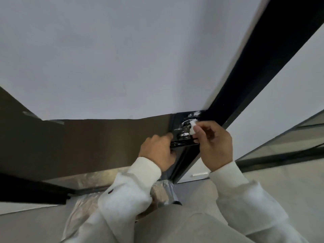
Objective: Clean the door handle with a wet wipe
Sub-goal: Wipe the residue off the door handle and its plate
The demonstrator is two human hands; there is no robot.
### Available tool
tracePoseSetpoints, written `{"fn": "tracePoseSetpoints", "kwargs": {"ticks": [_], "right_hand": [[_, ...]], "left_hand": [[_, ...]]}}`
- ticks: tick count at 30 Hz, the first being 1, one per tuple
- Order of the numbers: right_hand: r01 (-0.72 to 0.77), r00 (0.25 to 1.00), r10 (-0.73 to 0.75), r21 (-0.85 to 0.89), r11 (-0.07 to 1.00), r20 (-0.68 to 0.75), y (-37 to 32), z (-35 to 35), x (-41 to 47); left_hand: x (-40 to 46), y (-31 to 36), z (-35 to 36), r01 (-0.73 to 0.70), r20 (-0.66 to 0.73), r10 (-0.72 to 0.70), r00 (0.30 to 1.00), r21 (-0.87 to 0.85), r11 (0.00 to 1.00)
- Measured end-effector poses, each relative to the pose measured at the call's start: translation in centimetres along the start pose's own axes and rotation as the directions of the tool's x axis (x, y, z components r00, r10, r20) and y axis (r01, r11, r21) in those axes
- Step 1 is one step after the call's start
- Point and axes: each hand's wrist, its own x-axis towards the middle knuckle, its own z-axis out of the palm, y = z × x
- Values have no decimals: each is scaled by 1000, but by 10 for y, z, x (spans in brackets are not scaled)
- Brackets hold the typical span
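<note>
Door handle (182,143): left hand (157,151) grips its lever; right hand (213,142) pinches the wet wipe (193,127) against its base.

light: dim, even, cool grey, nothing casting hard shadows | glare: small white glints showing on the black door handle (182,143) near 5 o'clock of centre | blur: whole frame reading soft, sleeves smearing toward 6 o'clock | distortion: wide-angle lens bending straight edges outward at 3 and 9 o'clock
</note>
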Motion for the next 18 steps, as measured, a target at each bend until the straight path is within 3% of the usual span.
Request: {"fn": "tracePoseSetpoints", "kwargs": {"ticks": [3,9,14,18], "right_hand": [[-286,958,273,319,904,87,-1,-4,-1],[-426,900,394,575,699,188,-7,-12,1],[-387,920,358,507,771,158,-9,-17,-2],[-426,896,412,579,695,166,-12,-19,-4]], "left_hand": [[1,1,0,17,4,-17,1000,-21,1000],[3,2,1,33,28,-33,999,-6,999],[1,5,-4,39,54,-40,998,15,999],[-3,12,-15,48,68,-46,997,-24,999]]}}
